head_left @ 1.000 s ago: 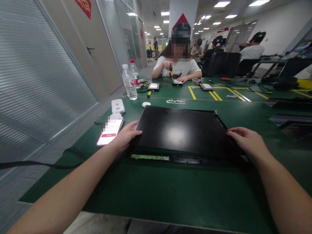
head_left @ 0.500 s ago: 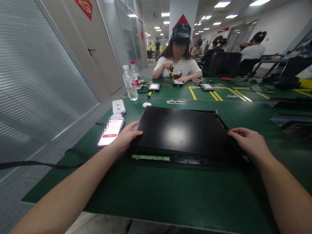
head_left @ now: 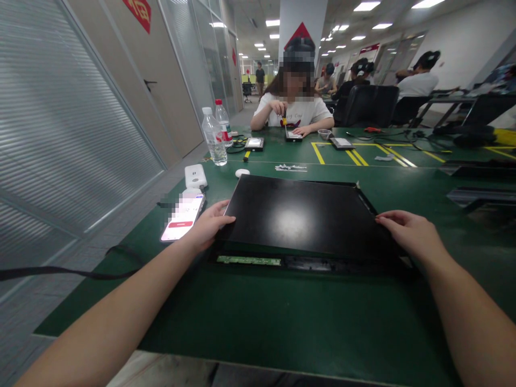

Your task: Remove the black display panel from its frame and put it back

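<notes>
A dark, glossy LCD panel (head_left: 266, 215) lies tilted slightly over a black frame (head_left: 338, 265). At its left side my left hand (head_left: 212, 223) grips the edge, thumb on top and fingers beneath. On the opposite edge, my right hand (head_left: 407, 231) pinches the panel between thumb and fingers; part of its grip is hidden. Along the near side, a gap shows a narrow green circuit board (head_left: 249, 260) in the frame. The rest of the frame's inside is covered by the panel.
Left of the panel are a lit phone (head_left: 183, 217), a white power bank (head_left: 195, 176) and water bottles (head_left: 214, 137). A white earbud case (head_left: 242, 173) sits behind it. Across the green table (head_left: 282, 322), a person holds a screwdriver (head_left: 285, 121) on a hard drive (head_left: 294, 137).
</notes>
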The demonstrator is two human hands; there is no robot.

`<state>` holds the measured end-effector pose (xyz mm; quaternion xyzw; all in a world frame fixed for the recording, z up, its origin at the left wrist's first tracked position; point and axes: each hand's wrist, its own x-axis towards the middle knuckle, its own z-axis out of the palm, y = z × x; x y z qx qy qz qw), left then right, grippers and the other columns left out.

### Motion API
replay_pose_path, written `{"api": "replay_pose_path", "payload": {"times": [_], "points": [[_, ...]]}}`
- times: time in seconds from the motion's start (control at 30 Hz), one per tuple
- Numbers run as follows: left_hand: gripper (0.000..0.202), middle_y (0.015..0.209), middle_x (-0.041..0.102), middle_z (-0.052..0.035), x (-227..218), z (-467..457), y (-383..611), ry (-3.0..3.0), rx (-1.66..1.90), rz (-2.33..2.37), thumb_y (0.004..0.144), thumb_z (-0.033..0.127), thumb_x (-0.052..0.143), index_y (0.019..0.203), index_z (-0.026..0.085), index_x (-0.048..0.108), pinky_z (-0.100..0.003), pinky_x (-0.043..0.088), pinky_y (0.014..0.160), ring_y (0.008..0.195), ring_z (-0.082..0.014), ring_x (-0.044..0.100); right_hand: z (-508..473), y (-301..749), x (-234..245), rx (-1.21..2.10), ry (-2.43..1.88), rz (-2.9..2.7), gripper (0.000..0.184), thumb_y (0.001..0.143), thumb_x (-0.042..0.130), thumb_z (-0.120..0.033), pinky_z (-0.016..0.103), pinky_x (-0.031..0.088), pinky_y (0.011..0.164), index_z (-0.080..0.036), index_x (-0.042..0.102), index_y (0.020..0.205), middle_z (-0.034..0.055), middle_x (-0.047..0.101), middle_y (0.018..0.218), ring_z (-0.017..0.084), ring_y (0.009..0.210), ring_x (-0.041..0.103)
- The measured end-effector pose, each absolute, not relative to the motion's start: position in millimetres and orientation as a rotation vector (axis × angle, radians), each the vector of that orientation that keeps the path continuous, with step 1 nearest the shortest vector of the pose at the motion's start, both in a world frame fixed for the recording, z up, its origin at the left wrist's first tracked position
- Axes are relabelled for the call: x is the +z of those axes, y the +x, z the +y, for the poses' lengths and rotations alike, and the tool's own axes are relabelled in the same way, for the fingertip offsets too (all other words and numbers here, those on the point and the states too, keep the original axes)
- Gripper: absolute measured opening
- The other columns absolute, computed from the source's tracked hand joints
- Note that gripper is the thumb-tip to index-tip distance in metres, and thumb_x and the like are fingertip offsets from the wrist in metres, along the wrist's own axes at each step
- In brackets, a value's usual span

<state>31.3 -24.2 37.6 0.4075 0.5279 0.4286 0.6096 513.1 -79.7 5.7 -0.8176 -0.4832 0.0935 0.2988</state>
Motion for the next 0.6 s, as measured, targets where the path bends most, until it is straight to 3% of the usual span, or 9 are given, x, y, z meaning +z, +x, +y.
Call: {"api": "replay_pose_path", "payload": {"times": [0.3,0.6], "points": [[0.067,0.109,0.087,-0.0119,32.8,-21.6,26.6,0.957,0.984,1.198,0.077,-0.003,0.076,0.14,0.017,0.067,-0.034,0.071,0.078,0.099,-0.0304,0.086,-78.6,511.5,7.9,0.268,-2.199,-1.278,0.021,0.079,0.073,-0.046,0.042,0.054,0.077,-0.028,0.08,0.084,0.0087,0.08,0.085,0.03,0.084,0.072],[0.061,0.098,0.087,-0.0084,35.5,-22.7,31.0,0.938,0.983,1.215,0.081,-0.005,0.07,0.138,0.015,0.065,-0.031,0.069,0.071,0.09,-0.0268,0.086,-75.6,515.6,2.8,0.239,-2.162,-1.291,0.029,0.072,0.069,-0.05,0.043,0.054,0.078,-0.026,0.08,0.082,0.0096,0.08,0.086,0.03,0.084,0.072]]}}
